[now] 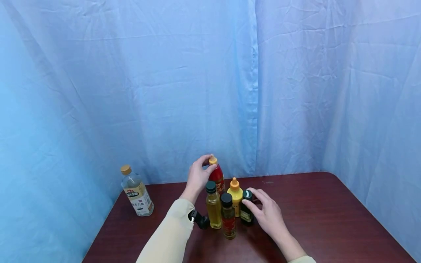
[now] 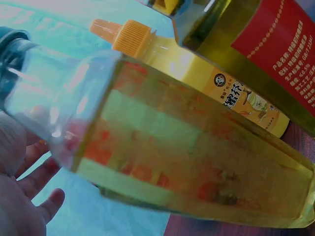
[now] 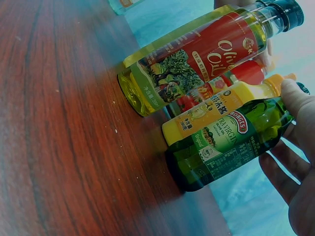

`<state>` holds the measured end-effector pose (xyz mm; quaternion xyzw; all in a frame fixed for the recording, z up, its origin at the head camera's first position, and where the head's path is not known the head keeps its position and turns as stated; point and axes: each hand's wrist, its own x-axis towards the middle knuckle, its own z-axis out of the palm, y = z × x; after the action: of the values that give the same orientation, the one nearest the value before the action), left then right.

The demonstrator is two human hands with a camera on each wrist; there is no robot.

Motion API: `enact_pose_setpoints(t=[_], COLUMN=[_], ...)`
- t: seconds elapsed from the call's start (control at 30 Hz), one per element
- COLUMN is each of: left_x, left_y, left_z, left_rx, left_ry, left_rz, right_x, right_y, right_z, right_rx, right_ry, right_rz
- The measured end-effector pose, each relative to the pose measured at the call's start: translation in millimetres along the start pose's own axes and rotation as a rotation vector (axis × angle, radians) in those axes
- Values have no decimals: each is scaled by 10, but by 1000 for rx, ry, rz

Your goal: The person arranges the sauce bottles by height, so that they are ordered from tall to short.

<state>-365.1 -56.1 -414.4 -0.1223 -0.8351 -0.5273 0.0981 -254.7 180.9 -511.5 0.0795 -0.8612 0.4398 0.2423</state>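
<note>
At the back of a bottle cluster, my left hand pinches the yellow cap of a red sauce squeeze bottle. My right hand holds a dark green olive oil bottle by its neck, thumb and fingers on either side; its label shows in the right wrist view. Between them stands a yellow squeeze bottle with an orange nozzle. A clear bottle of yellow oil and a red-labelled olive oil bottle stand upright in front. In the left wrist view the oil bottle partly hides the red one.
A clear bottle with a tan cap and white label stands apart at the left of the dark red table. Blue curtain hangs behind the table and along its sides. A black strap device sits at my left wrist, close to the oil bottle.
</note>
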Motion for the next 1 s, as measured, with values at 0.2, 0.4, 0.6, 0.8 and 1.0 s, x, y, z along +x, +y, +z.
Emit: enact_pose_setpoints(t=[0.2,0.4,0.6,0.8,1.0], left_x=[-47,-94,-155,-229,-297], left_y=[25,11,-34,-62,-110], left_z=[-118,-237,-366,-515,-636], left_rx=[-2,-11,-3,-3,23], left_ry=[45,77,118,160,214], left_rz=[20,48,76,82,97], right_x=[10,7,-1,3,5], right_y=[-3,-4,-6,-4,-6], right_z=[-3,-8,-7,-5,-3], right_rx=[0,-3,-1,1,-4], right_ry=[-6,-15,-16,-8,-7], right_rz=[11,18,19,11,9])
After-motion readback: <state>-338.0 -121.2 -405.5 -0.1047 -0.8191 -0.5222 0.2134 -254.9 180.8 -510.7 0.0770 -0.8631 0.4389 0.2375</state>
